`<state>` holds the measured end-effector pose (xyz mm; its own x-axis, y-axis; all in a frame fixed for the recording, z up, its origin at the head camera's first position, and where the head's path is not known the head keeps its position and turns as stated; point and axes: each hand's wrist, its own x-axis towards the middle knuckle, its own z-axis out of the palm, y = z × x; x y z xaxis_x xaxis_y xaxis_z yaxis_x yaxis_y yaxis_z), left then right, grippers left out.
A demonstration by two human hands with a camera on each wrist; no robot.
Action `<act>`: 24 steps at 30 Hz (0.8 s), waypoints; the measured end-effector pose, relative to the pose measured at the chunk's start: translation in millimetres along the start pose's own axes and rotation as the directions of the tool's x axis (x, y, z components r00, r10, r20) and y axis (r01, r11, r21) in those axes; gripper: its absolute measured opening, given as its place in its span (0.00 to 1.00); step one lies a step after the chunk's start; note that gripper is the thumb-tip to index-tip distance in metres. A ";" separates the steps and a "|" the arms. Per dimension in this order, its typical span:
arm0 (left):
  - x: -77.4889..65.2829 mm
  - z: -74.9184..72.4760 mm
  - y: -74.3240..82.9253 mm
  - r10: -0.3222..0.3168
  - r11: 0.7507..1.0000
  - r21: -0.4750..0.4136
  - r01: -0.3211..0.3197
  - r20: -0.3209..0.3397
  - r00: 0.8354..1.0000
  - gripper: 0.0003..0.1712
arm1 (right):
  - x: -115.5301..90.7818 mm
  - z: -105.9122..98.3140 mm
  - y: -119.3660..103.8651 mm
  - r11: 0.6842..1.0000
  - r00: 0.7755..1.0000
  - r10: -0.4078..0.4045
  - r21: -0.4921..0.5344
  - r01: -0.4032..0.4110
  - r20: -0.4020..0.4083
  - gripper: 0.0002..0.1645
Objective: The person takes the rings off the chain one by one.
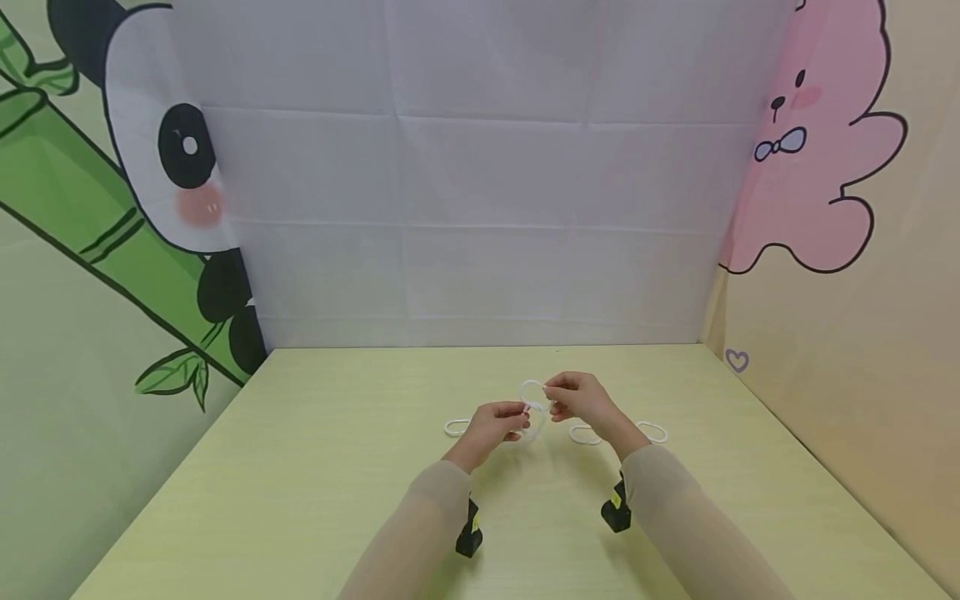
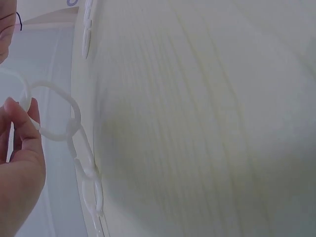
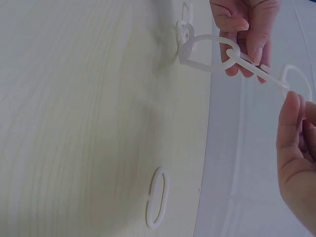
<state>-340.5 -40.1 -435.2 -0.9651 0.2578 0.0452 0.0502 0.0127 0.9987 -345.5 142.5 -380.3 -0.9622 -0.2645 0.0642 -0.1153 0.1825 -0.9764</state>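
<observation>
My left hand pinches a white plastic chain link between thumb and fingers. A joined link hangs from that one, and more of the chain runs down to the table. To its right, the thumb and fingers of my right hand pinch another white link. The two held links meet between the hands; whether they are fully hooked together I cannot tell. Part of the left-held link is hidden behind fingers in the head view.
Two loose white links, one link by the right wrist and one link beyond it, lie on the pale wooden table. A white cloth hangs behind the table, and a patterned wall stands at the right.
</observation>
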 end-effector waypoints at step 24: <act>0.1 2.0 3.9 0.007 1.000 -0.025 -0.009 -0.048 0.999 0.17 | -2.3 -10.0 10.3 1.000 0.999 0.003 -0.018 -0.002 0.052 0.12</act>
<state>-339.8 -38.0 -431.4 -0.9759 0.2114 0.0537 0.0519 -0.0142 0.9986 -347.0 154.4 -388.4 -0.9486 -0.3125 0.0507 -0.1178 0.1997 -0.9728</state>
